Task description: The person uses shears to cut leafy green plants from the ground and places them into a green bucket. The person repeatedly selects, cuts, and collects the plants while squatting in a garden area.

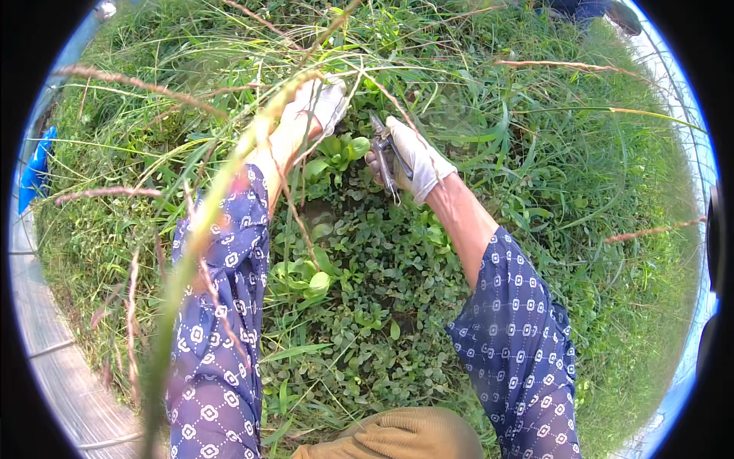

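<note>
My right hand (410, 155), in a whitish work glove, is closed around a pair of pruning shears (385, 150); their blades point up and to the left, and a wire catch hangs at the handle end. My left hand (321, 103), gloved too, reaches into the grass farther up and to the left; stems cross in front of it, and whether its fingers grip anything cannot be told. Between my hands grows a leafy light-green plant (344, 150). A similar broad-leaved plant (312, 278) stands nearer me among low, small-leaved ground cover (390, 269).
Tall grass (573, 172) surrounds the patch, and reddish seed stalks (137, 86) cross close before the camera. A blue object (38, 169) lies at the left edge by a pale paved strip (74, 378). My knee in brown corduroy (413, 433) is below. Dark blue clothing (576, 7) shows at upper right.
</note>
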A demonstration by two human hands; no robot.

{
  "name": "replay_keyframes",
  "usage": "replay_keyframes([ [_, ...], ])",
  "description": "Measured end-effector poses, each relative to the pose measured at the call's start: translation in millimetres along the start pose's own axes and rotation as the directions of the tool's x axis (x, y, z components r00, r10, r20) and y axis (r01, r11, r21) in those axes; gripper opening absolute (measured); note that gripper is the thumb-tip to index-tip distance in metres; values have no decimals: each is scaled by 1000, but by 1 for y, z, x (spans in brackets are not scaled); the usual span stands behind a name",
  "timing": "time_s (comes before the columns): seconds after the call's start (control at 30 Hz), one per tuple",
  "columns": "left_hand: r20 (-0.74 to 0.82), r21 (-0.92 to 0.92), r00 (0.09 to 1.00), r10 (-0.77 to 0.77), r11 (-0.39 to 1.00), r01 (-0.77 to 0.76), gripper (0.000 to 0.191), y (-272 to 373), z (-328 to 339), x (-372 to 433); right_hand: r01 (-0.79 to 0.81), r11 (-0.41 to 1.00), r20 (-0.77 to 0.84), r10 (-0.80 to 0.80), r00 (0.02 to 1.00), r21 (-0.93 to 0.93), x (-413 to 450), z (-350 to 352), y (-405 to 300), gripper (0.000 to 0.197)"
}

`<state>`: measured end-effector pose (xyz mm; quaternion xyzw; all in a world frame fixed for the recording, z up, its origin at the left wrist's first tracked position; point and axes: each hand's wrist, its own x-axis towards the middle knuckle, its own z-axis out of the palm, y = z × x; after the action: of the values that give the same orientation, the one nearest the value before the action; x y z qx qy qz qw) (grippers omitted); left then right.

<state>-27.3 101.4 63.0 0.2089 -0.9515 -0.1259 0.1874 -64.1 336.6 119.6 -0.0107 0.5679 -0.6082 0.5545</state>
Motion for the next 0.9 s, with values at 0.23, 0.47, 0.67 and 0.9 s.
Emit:
replay_keyframes([
  [0.23,307,27,946,101,993,-115,33,72,10,-4,-14,999,-33,13,999,-33,19,-45,16,35],
  [0.47,212,65,973,95,992,-111,31,34,8,-2,-88,996,74,90,993,-28,33,-16,14,37],
  [0.67,210,-133,966,150,983,-124,24,67,13,-9,-66,998,-29,66,997,-11,43,-37,23,42],
  [0.9,306,-26,949,-83,995,95,27,63,40,-6,-93,995,-4,93,996,34,32,-54,24,45],
])
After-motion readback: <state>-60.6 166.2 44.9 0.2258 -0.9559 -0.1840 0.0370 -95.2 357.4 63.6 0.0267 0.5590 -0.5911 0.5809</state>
